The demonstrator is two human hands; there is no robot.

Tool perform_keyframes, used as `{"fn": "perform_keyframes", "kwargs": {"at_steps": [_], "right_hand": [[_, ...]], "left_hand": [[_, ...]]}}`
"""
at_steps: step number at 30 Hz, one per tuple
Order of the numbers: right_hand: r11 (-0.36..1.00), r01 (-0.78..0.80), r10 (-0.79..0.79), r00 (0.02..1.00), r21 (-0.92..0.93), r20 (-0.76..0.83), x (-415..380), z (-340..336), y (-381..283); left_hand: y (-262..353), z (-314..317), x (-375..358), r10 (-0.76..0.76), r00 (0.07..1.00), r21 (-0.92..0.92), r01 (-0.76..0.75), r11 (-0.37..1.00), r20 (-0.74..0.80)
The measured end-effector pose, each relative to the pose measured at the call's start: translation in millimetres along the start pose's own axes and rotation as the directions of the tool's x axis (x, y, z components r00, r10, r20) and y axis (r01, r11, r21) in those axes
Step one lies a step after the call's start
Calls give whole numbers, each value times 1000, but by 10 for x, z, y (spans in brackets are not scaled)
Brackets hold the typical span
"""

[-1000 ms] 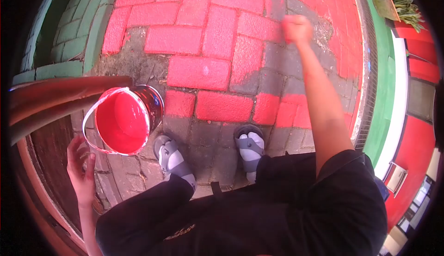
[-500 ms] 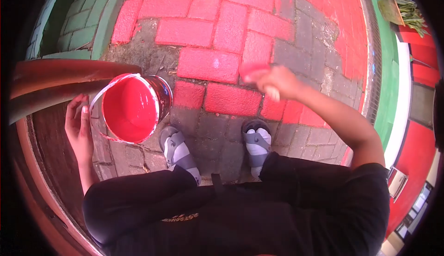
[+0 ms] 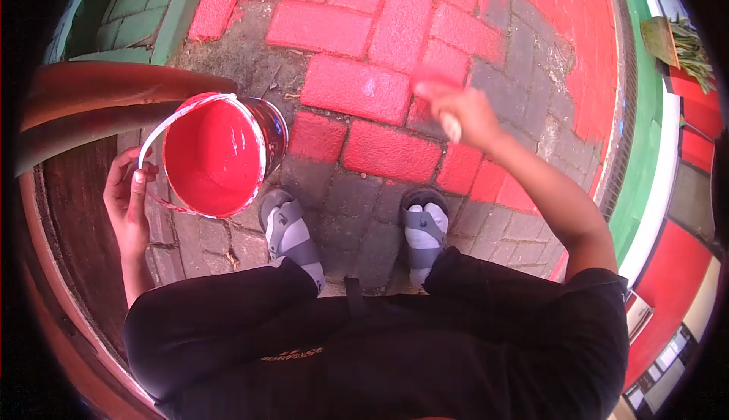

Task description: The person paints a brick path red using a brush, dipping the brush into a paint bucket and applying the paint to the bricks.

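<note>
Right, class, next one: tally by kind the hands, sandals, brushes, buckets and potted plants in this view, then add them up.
Hands: 2 (left hand, right hand)
Sandals: 2 (left sandal, right sandal)
Brushes: 1 (blurred brush in the right hand)
Buckets: 1 (paint bucket)
Potted plants: 1 (potted plant)
Total: 7

Only partly readable, in small yellow letters (image 3: pixel 293 355) on black clothing (image 3: pixel 395 374), something like "STRON", and on bucket (image 3: pixel 275 133) just small unreadable marks (image 3: pixel 279 124).
</note>
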State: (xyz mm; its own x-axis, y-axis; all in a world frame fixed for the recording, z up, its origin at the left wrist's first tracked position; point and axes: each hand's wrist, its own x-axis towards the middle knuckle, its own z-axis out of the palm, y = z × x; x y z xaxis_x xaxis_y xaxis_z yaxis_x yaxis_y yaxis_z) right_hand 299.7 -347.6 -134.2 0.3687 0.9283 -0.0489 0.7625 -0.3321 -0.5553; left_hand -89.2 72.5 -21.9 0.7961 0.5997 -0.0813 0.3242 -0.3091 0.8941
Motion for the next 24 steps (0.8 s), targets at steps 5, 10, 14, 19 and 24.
{"fn": "perform_keyframes", "kwargs": {"at_steps": [5,10,14,19,24], "right_hand": [[883,42,-112,986,468,122,-278,-60,-142],[836,-283,299,953,470,41,171,-494,633],[875,-392,477,797,282,-371,230,-400,679],[918,-324,377,892,226,-250,-12,237,-176],[507,-467,715,697,724,-51,126,33,-64]], "left_hand": [[-97,-50,-42,-4,999,27,5,1000,-40],[-98,-13,-49,-26,997,33,29,999,-75],[-89,-38,-63,-15,997,126,25,992,-80],[-203,-38,-37,-23,995,132,35,991,-92],[-320,-136,5,-35,996,-65,29,997,-83]]}}
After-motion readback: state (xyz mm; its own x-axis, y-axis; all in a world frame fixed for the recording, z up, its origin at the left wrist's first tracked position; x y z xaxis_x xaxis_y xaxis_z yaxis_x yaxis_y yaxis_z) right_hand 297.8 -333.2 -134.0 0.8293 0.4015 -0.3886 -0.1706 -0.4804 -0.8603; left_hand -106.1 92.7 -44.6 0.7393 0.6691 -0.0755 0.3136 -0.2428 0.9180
